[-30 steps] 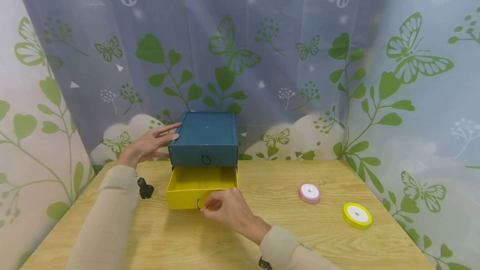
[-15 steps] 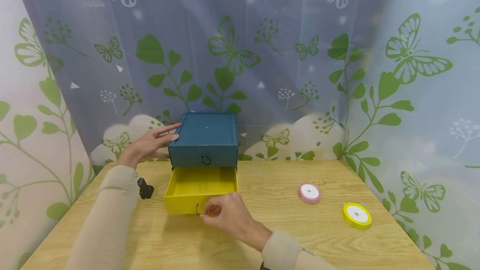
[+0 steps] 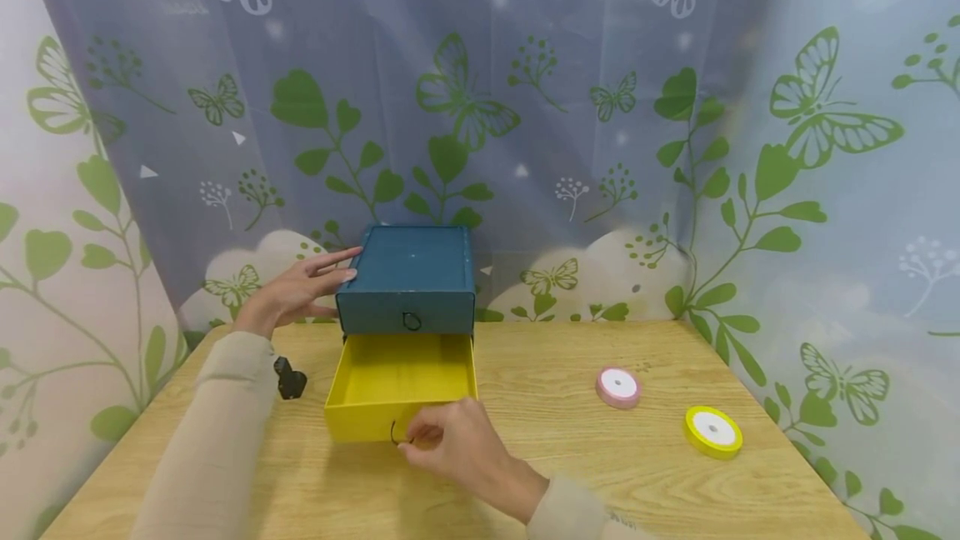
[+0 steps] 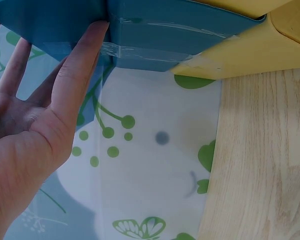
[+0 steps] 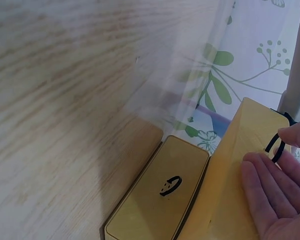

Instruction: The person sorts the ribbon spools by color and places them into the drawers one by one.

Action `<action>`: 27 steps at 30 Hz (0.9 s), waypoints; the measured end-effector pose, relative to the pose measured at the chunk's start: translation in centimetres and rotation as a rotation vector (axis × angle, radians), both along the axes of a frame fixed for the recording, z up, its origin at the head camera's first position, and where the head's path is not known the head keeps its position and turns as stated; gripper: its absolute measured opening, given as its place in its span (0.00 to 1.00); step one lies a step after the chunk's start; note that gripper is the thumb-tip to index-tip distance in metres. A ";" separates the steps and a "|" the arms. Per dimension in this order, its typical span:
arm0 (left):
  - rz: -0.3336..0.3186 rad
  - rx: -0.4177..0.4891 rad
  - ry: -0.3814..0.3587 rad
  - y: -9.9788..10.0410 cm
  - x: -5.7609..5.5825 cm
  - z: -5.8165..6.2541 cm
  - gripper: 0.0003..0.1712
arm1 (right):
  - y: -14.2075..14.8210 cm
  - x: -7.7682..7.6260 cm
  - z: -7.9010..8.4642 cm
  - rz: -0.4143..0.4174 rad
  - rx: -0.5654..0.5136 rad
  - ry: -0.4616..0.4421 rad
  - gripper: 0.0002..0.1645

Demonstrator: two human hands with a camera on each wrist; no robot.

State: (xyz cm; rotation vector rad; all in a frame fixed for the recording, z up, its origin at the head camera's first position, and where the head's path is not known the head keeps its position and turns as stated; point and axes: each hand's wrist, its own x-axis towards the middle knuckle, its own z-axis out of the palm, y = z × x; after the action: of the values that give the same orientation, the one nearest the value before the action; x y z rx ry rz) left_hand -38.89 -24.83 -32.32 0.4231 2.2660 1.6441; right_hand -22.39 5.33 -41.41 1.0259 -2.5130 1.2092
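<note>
A blue box with drawers (image 3: pixel 412 261) stands at the back of the table, its upper drawer front closed. Below that, a yellow drawer (image 3: pixel 358 423) sticks far out, with nothing inside the part I can see. My right hand (image 3: pixel 467 450) pinches the black loop pull (image 5: pixel 275 147) on that drawer's front between thumb and fingers. In the right wrist view, a second yellow drawer front (image 5: pixel 145 212) with its own black loop lies closed beside the pulled-out one. My left hand (image 3: pixel 296 290) rests against the box's left side with its fingers stretched out.
On the right of the wooden table (image 3: pixel 570 473) lie a pink-rimmed spool (image 3: pixel 618 387) and a yellow-rimmed spool (image 3: pixel 713 432), both with white faces. A small black object (image 3: pixel 289 379) stands left of the drawer. Patterned curtain (image 3: pixel 555 190) hangs close behind the box.
The yellow drawer has slid farther out toward me, with my right hand moving along on its loop. My left hand and the blue box have stayed in place.
</note>
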 end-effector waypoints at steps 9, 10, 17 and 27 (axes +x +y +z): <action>0.000 0.002 -0.004 0.0 -0.1 -0.1 0.45 | 0.0 1.1 -0.3 0.009 0.006 0.029 0.03; 0.001 0.002 -0.004 0.0 -0.1 -0.1 0.45 | 0.0 1.2 -0.4 0.009 0.006 0.037 0.03; 0.001 0.002 -0.001 -0.1 -0.1 -0.1 0.45 | -0.1 1.9 -0.7 0.034 0.009 0.092 0.03; -0.003 0.008 -0.005 0.0 -0.1 -0.1 0.45 | -0.3 2.8 -0.8 0.058 0.039 0.121 0.05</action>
State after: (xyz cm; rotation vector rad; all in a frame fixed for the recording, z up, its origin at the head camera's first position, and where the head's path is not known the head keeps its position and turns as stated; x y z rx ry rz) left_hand -38.96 -24.87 -32.37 0.4233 2.2549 1.6522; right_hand -19.61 5.06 -42.24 1.1530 -2.4391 1.0818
